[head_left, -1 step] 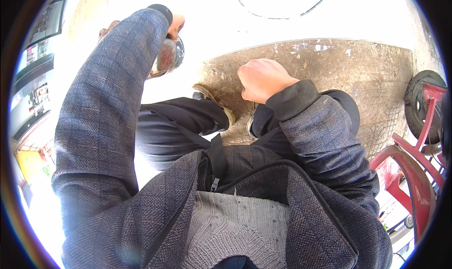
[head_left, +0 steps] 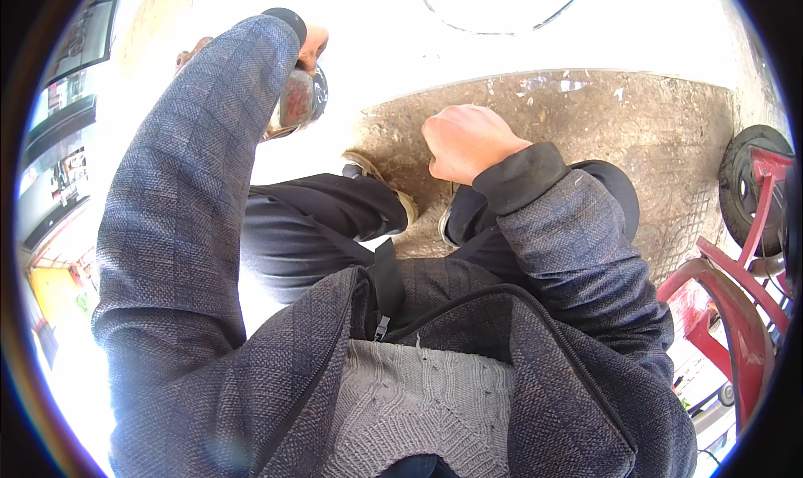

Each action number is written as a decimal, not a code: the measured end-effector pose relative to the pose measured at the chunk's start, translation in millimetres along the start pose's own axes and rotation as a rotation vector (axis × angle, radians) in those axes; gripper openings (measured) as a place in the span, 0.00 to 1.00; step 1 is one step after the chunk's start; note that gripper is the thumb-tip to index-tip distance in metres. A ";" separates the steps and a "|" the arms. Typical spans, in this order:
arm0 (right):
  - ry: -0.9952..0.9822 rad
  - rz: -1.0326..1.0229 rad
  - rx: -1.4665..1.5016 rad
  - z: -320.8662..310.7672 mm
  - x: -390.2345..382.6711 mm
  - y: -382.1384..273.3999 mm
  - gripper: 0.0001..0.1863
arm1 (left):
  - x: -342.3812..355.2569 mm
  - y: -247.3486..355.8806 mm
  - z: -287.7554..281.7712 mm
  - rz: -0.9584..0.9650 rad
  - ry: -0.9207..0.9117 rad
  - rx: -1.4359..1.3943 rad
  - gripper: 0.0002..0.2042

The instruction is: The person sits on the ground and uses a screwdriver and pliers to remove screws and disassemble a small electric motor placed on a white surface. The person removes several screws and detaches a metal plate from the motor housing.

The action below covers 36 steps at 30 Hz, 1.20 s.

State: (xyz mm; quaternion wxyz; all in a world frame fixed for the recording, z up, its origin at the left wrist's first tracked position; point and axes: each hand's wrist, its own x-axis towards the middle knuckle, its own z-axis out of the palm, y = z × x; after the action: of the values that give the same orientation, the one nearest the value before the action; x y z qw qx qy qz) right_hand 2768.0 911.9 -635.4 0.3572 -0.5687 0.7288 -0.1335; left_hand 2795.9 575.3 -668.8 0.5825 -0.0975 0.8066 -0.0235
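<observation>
Ahead on the left, my left hand [head_left: 313,47] is closed at the top of a rounded, shiny grey metal thing [head_left: 297,102] with a worn red patch. My sleeve and the glare cover much of that thing, so its kind does not show. My right hand [head_left: 473,142] is a fist, back of the hand up, held above the floor between my feet. Its fingers are turned under, and whatever they may hold is hidden.
Dirty brown concrete floor [head_left: 619,114] lies under my feet, with a bright washed-out area beyond it. A dark cable [head_left: 481,32] curves at the top. On the right stand a black wheel [head_left: 747,194] and a red metal frame [head_left: 736,311]. A rusty brown piece [head_left: 186,58] shows past my left forearm.
</observation>
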 end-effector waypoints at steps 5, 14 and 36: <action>-0.014 0.013 -0.001 -0.2 0.8 -0.6 0.08 | -6.3 -0.2 -8.0 0.022 -0.060 -0.004 0.16; -0.026 0.000 -0.003 -2.1 -0.6 -0.4 0.08 | -5.5 3.1 -2.9 0.012 -0.005 -0.011 0.13; -0.067 0.019 0.004 -3.2 0.1 -1.8 0.09 | 70.7 96.5 10.6 0.089 0.382 -0.975 0.08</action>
State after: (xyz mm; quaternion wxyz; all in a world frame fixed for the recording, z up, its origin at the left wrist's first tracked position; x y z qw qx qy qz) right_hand 2767.1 910.5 -632.0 0.3837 -0.5653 0.7215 -0.1123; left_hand 2772.0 657.6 -752.9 0.3125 -0.3167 0.8192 0.3619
